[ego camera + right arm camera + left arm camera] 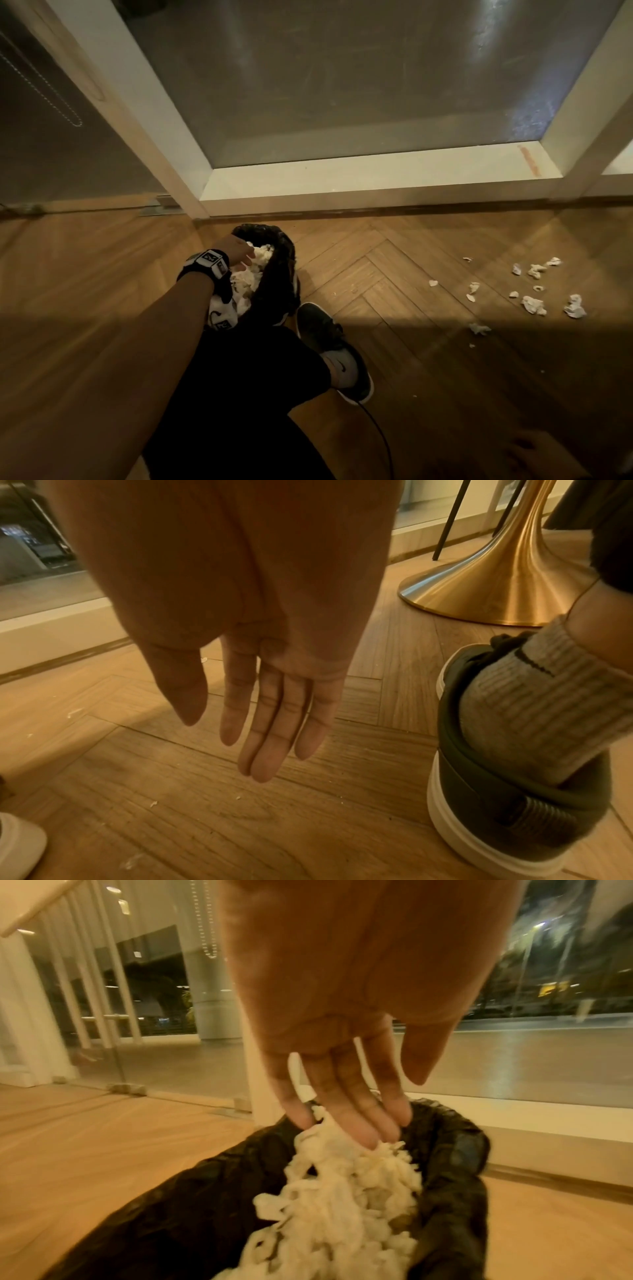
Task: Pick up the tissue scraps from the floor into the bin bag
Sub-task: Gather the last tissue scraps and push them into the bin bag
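Your left hand (346,1020) hangs with fingers straight, tips on the tissue heap in the bin bag (455,1164); let go fully. Right hand (260,669), flat and empty, should go for the tissue scraps (534,303) on the floor (394,274) to your right.

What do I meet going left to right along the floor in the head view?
Left hand over the bin bag heaped with tissue → dark shoe → tissue scraps scattered on the wood floor.
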`<move>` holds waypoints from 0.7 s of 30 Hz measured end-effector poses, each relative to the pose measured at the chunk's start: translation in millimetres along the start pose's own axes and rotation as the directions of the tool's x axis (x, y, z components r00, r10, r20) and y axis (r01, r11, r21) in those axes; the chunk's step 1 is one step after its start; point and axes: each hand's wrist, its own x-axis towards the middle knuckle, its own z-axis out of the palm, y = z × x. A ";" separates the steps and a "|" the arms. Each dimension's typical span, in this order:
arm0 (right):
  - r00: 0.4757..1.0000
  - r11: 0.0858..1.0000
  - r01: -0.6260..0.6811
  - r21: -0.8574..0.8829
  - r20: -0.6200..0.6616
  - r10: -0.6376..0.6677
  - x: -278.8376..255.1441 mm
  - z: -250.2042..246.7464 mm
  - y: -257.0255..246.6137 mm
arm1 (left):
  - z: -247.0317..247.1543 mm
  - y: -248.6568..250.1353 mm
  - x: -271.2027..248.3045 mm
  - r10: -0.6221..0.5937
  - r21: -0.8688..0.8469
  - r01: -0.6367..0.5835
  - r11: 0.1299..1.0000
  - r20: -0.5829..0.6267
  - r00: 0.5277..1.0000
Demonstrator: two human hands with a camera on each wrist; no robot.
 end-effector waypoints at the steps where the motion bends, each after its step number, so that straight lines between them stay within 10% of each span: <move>1: 1.000 0.999 0.004 -0.053 -0.013 -0.005 -11.0 0.3 -10.2 | 2.9 10.1 -2.9 0.054 -0.018 -0.054 0.998 0.009 0.999; 12: 0.999 0.998 -0.029 0.048 -0.026 0.030 -24.8 -2.0 -19.5 | 115.6 124.1 -31.4 0.450 0.120 -0.483 0.867 0.226 0.864; 21: 0.999 0.968 0.019 0.249 -0.040 -0.010 -17.3 -30.4 -35.4 | 265.8 167.6 -54.7 0.431 0.157 -0.540 0.827 0.440 0.788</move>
